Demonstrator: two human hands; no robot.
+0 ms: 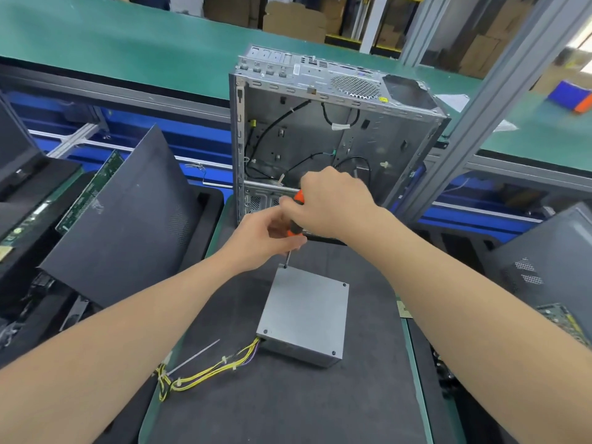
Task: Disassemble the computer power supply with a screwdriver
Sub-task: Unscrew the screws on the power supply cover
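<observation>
Supply [304, 312], case [307, 136] on mat [288, 405], perhaps foam

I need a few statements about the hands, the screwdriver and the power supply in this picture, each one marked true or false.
1. Both hands hold the screwdriver. True: the left hand grips low on its handle and the right hand grips the top.
2. The screwdriver tip is at the near right corner of the power supply. False: it is at the far left corner.
3. Yellow wires come out of the power supply at its near left side. True.
4. The power supply sits inside the case. False: it lies on the dark mat, in front of the case.
</observation>
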